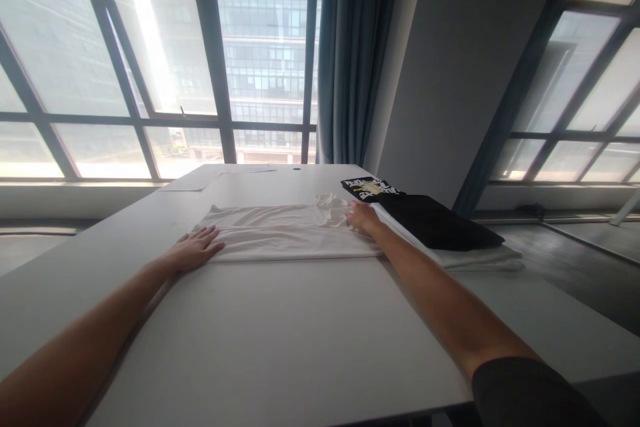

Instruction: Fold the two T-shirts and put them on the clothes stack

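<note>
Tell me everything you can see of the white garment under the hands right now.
The white garment is thin, soft-looking fabric, folded into a long flat band lying crosswise on the white table, with light creases along it and a bunched, ruffled edge near its right end. The left hand lies flat, fingers spread, on its left end; the right hand presses its right end. Beyond that end sits a stack of folded clothes, black on white; whether they touch is unclear.

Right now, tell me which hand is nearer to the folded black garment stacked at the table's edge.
Right. The right hand rests on the white cloth's end, just beside the folded black garment. The left hand lies flat at the cloth's opposite end, far from it.
</note>
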The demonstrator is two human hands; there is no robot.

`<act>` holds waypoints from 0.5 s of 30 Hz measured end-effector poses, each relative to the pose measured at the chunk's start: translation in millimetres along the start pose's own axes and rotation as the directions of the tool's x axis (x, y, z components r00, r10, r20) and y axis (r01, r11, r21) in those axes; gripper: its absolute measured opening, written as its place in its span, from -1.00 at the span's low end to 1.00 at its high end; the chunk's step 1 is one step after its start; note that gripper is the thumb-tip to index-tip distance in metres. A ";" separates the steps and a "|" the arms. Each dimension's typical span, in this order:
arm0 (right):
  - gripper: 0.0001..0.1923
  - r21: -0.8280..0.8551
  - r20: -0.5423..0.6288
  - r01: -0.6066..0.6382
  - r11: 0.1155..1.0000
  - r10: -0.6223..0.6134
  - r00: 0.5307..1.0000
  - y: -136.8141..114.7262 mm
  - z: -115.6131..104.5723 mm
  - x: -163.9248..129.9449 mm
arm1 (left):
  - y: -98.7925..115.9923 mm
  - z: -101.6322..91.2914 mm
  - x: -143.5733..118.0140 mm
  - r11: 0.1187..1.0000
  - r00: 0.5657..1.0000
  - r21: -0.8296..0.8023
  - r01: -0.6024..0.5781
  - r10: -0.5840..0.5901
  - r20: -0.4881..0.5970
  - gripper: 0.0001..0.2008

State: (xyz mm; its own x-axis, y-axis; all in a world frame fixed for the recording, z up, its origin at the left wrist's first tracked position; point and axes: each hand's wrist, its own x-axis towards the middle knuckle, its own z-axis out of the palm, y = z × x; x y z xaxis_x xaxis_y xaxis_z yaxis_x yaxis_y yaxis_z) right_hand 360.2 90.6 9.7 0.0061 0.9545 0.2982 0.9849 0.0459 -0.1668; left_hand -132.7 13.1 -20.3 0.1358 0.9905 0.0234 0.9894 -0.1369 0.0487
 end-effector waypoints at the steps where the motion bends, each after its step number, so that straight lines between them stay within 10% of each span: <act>1: -0.51 0.012 -0.003 0.042 0.999 -0.042 0.999 -3.7 0.9 -0.5 | -0.7 0.9 0.6 1.000 1.000 0.000 -0.001 0.001 -0.005 -0.19; 6: -0.45 0.078 0.157 0.203 0.976 -0.213 0.964 -15.2 13.7 -7.2 | -0.9 1.3 1.2 1.000 1.000 0.008 0.004 -0.004 0.019 -0.17; 15: -0.30 -0.010 0.364 0.062 0.998 -0.054 0.930 -0.3 32.1 -8.8 | 0.5 2.0 2.8 1.000 0.999 -0.013 0.004 -0.004 0.044 -0.15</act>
State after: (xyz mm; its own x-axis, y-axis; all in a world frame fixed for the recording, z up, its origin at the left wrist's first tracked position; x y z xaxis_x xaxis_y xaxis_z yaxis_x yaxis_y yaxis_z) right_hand 354.3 91.7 -23.0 -0.1109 0.9923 -0.0557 0.9850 0.1023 -0.1386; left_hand -131.7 15.8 -22.3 0.1344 0.9907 -0.0209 0.9892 -0.1329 0.0618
